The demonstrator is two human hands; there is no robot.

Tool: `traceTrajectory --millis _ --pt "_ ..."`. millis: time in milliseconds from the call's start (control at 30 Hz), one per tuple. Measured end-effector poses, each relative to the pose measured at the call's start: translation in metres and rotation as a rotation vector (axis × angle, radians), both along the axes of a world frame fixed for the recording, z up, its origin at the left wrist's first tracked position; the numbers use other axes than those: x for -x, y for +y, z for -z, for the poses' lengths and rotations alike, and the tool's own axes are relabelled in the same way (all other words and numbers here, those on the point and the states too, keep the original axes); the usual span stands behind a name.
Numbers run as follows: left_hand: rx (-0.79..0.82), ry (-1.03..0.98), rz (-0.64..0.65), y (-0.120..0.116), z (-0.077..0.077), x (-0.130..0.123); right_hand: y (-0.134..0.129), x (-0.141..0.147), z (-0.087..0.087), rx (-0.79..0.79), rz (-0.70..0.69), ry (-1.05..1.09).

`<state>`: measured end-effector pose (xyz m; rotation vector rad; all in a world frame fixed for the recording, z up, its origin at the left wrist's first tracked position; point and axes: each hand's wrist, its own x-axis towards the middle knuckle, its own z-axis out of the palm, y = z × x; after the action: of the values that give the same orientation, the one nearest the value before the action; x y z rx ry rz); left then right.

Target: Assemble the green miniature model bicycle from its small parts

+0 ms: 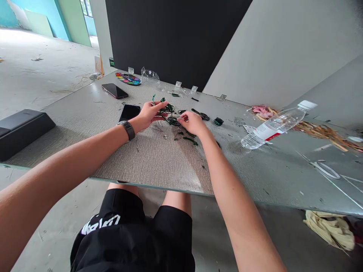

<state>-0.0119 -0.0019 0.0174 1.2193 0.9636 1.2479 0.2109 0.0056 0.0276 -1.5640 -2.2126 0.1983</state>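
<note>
My left hand (151, 113), with a dark watch on its wrist, grips a small green and black model (167, 108) between thumb and fingers. A black spoked wheel (173, 121) shows at the model's lower side; whether it is attached I cannot tell. My right hand (193, 121) is closed in a pinch at the wheel's right edge, and what lies between its fingertips is hidden. Under and around the hands lie loose parts: another black wheel (204, 116), a green strip (190, 141) and a dark green block (218, 121).
A phone (115, 90) and a black flat object (129, 113) lie left of my hands. Farther back are a paint palette (128, 78) and clear plastic packaging (150, 75). A tilted water bottle (279, 124) is at right, a black case (25, 130) at far left.
</note>
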Motion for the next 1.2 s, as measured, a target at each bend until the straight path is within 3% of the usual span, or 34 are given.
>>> traceTrajectory --millis 233,467,733,1200 --pt "0.020 -0.021 -0.020 -0.005 -0.002 -0.002 -0.001 0.005 0.003 0.081 -0.029 -0.062" --pt "-0.022 0.049 -0.024 0.000 0.000 0.001 0.003 -0.014 -0.002 -0.057 0.049 -0.063" --pt "0.049 -0.064 -0.055 -0.004 -0.003 -0.003 0.010 -0.022 0.005 -0.002 0.059 -0.144" --pt "0.035 -0.113 -0.050 -0.005 -0.003 -0.002 0.007 -0.022 0.006 -0.018 0.040 -0.218"
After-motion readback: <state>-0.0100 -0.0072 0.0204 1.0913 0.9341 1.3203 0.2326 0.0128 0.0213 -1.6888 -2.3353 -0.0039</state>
